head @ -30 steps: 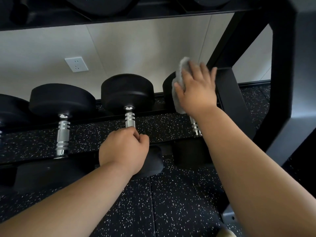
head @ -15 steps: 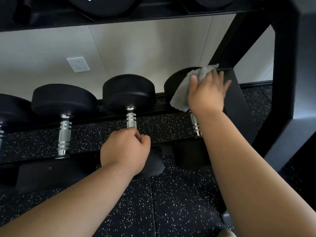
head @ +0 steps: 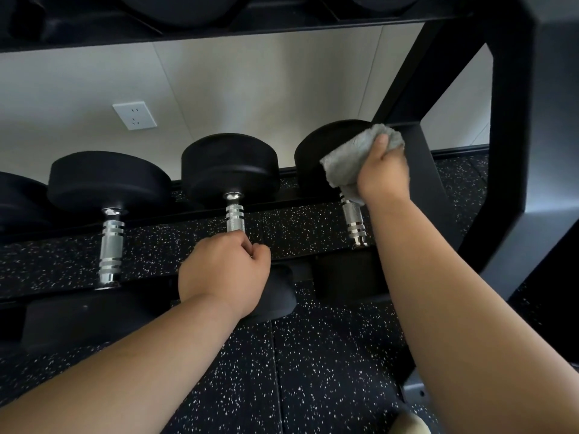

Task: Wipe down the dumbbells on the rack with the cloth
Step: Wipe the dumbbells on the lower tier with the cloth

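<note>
Head view: looks down on the lower tier of a black rack (head: 507,120), where dumbbells lie side by side.
Cloth: the grey cloth (head: 344,164) is bunched against the far head of the rightmost dumbbell (head: 313,145), just beside the rack's side post.
Right hand: the right hand (head: 383,177) has its fingers and thumb curled round the cloth, thumb on top, pressing it onto the rubber.
Why bunched: a wad likely gives a thick pad that follows the rounded head.
Left hand: the left hand (head: 222,270) is closed in a fist round the near part of the middle dumbbell (head: 230,164) handle.
Why held: probably to brace the reaching body, or to keep that weight from rolling.
Long axis: each dumbbell runs front to back across the rails, with one head toward the wall, the other toward the person, and the steel handle bridging the gap.
Uncovered: the rightmost handle and near head show below the cloth.
Neighbours: a left dumbbell (head: 108,180) lies untouched, and a wall socket (head: 134,115) sits behind it.
</note>
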Action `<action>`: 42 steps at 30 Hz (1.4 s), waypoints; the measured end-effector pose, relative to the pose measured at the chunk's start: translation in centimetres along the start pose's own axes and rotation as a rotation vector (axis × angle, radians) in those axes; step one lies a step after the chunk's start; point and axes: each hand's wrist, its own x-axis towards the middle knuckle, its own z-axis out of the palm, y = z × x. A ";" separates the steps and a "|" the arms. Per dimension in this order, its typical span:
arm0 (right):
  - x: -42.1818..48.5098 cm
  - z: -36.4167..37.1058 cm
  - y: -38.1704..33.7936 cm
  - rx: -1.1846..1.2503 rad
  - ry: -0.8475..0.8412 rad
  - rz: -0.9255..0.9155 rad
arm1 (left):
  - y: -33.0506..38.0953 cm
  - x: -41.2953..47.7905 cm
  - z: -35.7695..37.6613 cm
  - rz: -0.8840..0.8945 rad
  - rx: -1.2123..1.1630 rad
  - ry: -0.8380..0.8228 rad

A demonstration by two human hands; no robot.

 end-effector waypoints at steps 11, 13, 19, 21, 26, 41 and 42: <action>-0.7 1.0 -0.4 -0.437 0.032 -0.518 | 0.0 0.0 0.1 -0.015 -0.011 0.004; -1.0 1.5 -1.2 -0.542 0.037 -0.608 | 0.0 -0.1 0.1 -0.012 -0.011 0.009; -2.7 3.2 -1.5 -0.968 -0.134 -1.037 | -0.2 -0.1 0.3 -0.008 -0.014 0.006; -3.0 3.5 -1.6 -0.995 -0.154 -1.058 | -0.2 0.0 0.3 -0.008 -0.020 0.005; -1.5 1.8 -1.8 -0.848 0.010 -0.698 | -0.2 0.0 0.3 -0.012 -0.027 0.012; -5.3 3.3 -1.5 -0.869 -0.315 -0.967 | -0.6 0.3 0.5 -0.019 -0.062 0.022; -6.6 3.7 -1.8 -0.775 -0.407 -0.879 | -0.6 0.3 0.5 -0.021 -0.079 0.019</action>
